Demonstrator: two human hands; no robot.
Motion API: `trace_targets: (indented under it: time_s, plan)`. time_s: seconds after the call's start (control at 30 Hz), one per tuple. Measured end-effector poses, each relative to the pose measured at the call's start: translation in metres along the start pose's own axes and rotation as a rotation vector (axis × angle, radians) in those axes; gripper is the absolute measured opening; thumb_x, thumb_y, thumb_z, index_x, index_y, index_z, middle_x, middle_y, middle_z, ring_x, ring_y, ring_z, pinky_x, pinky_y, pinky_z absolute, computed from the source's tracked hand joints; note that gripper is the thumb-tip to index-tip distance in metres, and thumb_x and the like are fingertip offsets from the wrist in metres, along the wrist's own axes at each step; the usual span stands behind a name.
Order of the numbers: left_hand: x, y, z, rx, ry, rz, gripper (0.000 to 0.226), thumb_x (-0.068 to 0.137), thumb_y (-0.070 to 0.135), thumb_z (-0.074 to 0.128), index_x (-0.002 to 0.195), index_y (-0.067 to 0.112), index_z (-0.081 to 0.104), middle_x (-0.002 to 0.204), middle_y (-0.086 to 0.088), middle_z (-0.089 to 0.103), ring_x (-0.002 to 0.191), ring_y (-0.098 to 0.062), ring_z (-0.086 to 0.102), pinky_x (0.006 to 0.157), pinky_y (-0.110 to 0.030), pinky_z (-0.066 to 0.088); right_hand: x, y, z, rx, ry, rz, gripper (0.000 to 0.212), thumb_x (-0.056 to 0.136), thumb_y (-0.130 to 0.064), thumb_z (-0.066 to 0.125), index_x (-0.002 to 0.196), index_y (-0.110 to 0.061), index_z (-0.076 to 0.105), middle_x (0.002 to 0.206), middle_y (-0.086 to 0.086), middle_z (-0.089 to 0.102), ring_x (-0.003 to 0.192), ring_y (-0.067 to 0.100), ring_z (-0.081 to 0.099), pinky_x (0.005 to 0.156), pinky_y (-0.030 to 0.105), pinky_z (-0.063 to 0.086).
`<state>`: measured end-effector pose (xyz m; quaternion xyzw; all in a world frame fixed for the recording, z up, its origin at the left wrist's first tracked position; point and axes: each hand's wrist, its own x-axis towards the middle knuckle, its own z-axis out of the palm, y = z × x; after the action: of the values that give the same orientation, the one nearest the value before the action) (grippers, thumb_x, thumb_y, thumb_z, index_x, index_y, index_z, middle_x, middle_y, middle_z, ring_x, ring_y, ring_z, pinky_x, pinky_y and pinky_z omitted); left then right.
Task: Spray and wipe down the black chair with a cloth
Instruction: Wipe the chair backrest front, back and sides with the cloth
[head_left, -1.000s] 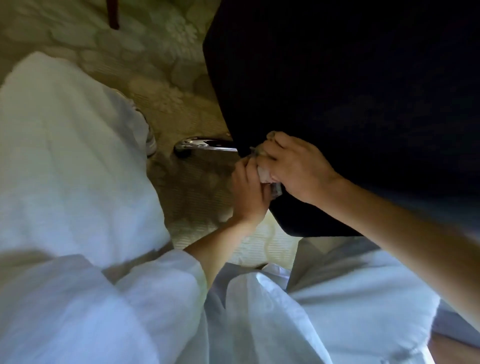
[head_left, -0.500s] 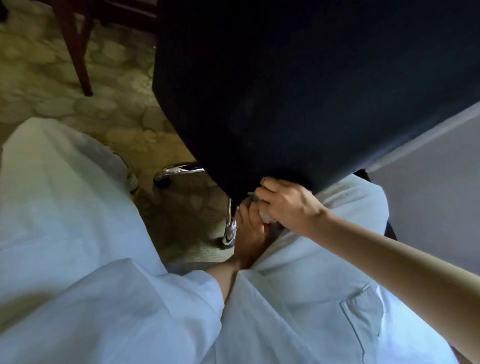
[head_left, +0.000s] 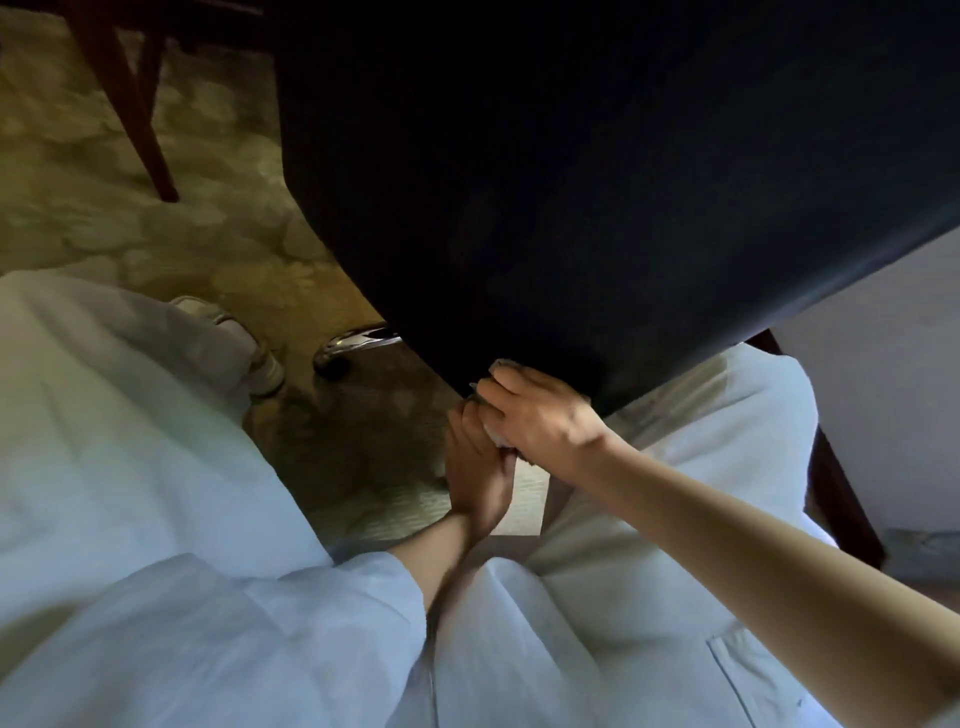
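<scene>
While the right hand (head_left: 540, 421) is pressed knuckles-up against the black chair's (head_left: 597, 208) lower edge, a pale cloth (head_left: 496, 435) is gripped between it and the left hand (head_left: 478, 475) below. Since earlier, more carpet (head_left: 171, 244) is seen.

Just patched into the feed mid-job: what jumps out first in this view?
The black chair fills the upper frame, looming over everything. At its lower edge, the right hand and left hand meet, bunched around a pale cloth that barely shows. Left of them, a chrome chair leg glints on the patterned carpet.
</scene>
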<state>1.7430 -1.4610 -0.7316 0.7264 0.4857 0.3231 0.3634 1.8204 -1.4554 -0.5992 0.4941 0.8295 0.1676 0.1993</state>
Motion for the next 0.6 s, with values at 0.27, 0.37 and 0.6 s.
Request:
trace_targets:
  time_s: [0.27, 0.37, 0.6]
  plan:
    - [0.083, -0.069, -0.069, 0.193, -0.045, 0.116, 0.050, 0.080, 0.026, 0.044, 0.126, 0.005, 0.044, 0.122, -0.017, 0.050, 0.108, -0.033, 0.044, 0.087, -0.041, 0.042, 0.082, -0.018, 0.009, -0.035, 0.059, 0.116, 0.032, 0.072, -0.022, 0.060, 0.103, -0.021, 0.069, 0.098, -0.005, 0.063, 0.098, 0.015, 0.059, 0.095, 0.025, 0.046]
    - [0.111, -0.075, -0.093, 0.192, -0.025, 0.145, 0.055, 0.077, 0.010, 0.064, 0.128, 0.004, 0.043, 0.126, -0.018, 0.047, 0.112, -0.037, 0.047, 0.083, -0.042, 0.046, 0.107, -0.014, -0.002, -0.044, 0.085, 0.190, 0.044, 0.071, -0.021, 0.047, 0.110, -0.023, 0.069, 0.102, -0.007, 0.065, 0.099, 0.014, 0.060, 0.092, 0.022, 0.046]
    - [0.116, -0.074, -0.104, 0.244, -0.038, 0.223, 0.068, 0.069, 0.003, 0.075, 0.126, 0.009, 0.038, 0.123, -0.019, 0.048, 0.109, -0.035, 0.050, 0.081, -0.040, 0.050, 0.109, -0.012, -0.003, -0.039, 0.097, 0.210, 0.039, 0.075, -0.019, 0.055, 0.113, -0.020, 0.065, 0.107, -0.003, 0.063, 0.106, 0.018, 0.056, 0.089, 0.026, 0.042]
